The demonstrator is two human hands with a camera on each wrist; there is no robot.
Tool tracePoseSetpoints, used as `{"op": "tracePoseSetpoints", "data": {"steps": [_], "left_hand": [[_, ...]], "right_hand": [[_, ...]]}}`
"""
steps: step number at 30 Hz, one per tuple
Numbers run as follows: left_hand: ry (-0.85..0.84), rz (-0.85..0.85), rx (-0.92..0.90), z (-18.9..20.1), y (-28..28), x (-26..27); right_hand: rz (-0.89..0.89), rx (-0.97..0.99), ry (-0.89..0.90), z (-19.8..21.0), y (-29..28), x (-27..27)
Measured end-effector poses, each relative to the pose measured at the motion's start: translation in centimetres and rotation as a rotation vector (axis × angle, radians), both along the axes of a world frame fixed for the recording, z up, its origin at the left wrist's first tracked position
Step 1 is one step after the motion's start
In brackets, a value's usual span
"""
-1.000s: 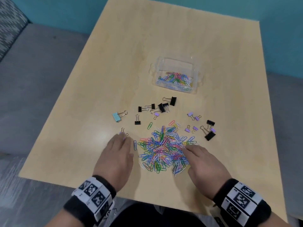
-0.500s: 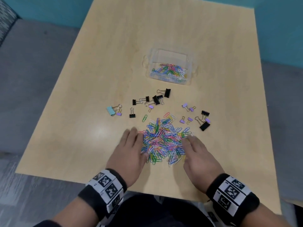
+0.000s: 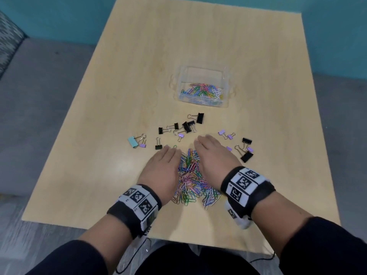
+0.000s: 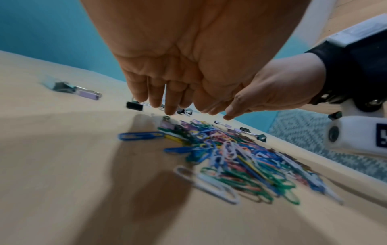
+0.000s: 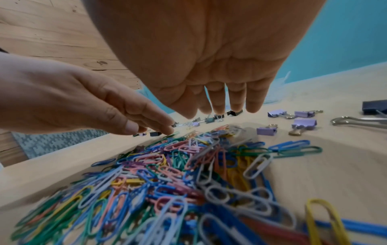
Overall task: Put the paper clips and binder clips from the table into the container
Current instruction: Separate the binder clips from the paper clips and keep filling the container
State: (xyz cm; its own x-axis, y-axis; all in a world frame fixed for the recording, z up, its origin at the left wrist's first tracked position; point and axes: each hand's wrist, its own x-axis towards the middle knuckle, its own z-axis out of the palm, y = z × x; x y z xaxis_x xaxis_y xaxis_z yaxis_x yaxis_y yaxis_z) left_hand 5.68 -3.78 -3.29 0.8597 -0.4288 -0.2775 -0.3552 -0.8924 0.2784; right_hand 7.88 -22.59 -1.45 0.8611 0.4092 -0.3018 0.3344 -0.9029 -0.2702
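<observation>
Head: left hand (image 3: pixel 161 168) and right hand (image 3: pixel 213 155) flat, fingers straight, flanking paper clips (image 3: pixel 191 175) on counter (image 3: pixel 123 96); container (image 3: pixel 204 86) beyond fingertips, binder clips (image 3: pixel 186 127) between.
Left wrist: palm over counter, grasping nothing.
Right wrist: palm above pile, empty.

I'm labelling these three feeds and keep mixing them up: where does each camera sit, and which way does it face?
Head: worn on the head, looking down at the table, container, both hands and forearms.
Left wrist: under the left hand, facing along its fingers; the right hand shows too.
Right wrist: under the right hand, facing along its fingers; the left hand shows too.
Shared: all three show the paper clip pile.
</observation>
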Motion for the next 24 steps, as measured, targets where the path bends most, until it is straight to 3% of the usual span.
{"op": "tracePoseSetpoints", "data": {"steps": [5,10,17,24], "left_hand": [[-0.029,0.058,-0.073,0.5,2.6,0.9],[-0.165,0.076,-0.133,0.7,4.0,0.1],[-0.041,0.262,-0.205,0.2,2.7,-0.8],[-0.067,0.093,-0.093,-0.3,3.3,0.3]], "right_hand": [[0.019,0.019,0.005,-0.7,-0.2,0.2],[0.001,0.057,-0.017,-0.5,-0.8,-0.5],[-0.030,0.075,-0.031,-0.2,-1.1,-1.7],[-0.017,0.083,-0.007,0.2,-1.3,-3.1]]}}
